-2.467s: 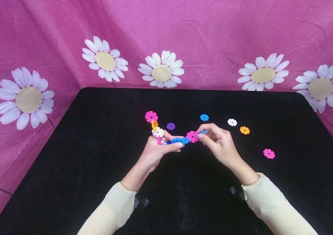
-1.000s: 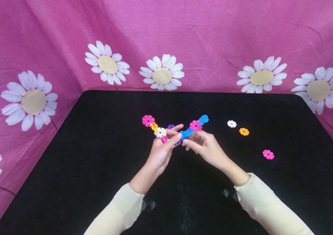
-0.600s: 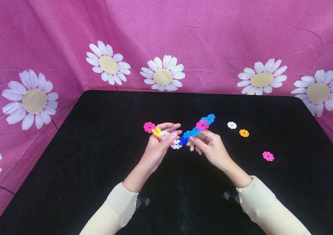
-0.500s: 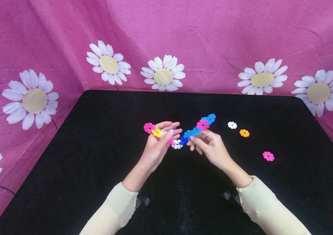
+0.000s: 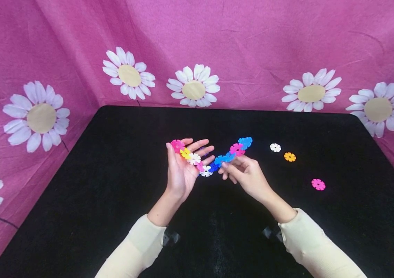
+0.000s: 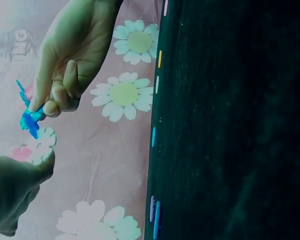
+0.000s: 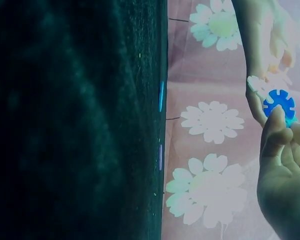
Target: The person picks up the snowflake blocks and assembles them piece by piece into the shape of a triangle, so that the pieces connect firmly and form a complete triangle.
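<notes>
A chain of notched flower-shaped discs hangs between the hands, above the table. From the left it runs pink, yellow, white, pink, white, dark blue, light blue, pink, then light blue at the far end. My left hand is turned palm up with spread fingers, and the chain's left part lies across it. With thumb and fingers, my right hand pinches the chain near the blue discs. In the right wrist view the dark blue disc shows just beyond the right thumb.
On the black table, a white disc, an orange disc and a pink disc lie right of the hands. A purple disc is partly hidden behind the left fingers. Pink flowered cloth hangs behind.
My right hand has left the chain's blue end and now pinches its middle blue part. My left hand has let go its grip and opened flat beneath the chain, which now sags between both hands.
</notes>
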`<state>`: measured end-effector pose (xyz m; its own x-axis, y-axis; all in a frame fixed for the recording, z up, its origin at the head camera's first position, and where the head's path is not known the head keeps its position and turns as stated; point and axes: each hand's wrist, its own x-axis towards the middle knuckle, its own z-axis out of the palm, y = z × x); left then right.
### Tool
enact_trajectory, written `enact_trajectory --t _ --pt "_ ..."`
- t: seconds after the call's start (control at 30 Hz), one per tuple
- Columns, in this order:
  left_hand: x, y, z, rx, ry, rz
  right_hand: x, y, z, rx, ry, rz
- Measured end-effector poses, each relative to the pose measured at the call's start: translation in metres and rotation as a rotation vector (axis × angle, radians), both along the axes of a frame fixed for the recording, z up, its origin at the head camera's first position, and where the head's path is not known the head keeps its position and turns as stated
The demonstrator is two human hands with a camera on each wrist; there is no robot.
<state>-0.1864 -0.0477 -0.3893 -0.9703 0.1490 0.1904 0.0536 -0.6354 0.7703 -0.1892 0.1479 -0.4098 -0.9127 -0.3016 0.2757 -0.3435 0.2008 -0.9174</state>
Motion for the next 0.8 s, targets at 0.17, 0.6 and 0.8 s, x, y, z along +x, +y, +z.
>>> enact_trajectory --t 0.17,0.6,0.8 --pt "0.0 0.002 -0.001 0.015 0.022 0.038 0.002 -0.002 0.001 0.006 -0.011 0.012" --pt "-0.009 -0.012 -0.002 -0.142 -0.005 0.121 0.002 0.0 0.004 0.081 -0.115 0.222" --pt "-0.01 -0.019 -0.004 -0.139 -0.024 0.112 -0.002 0.003 0.001 0.163 -0.134 0.248"
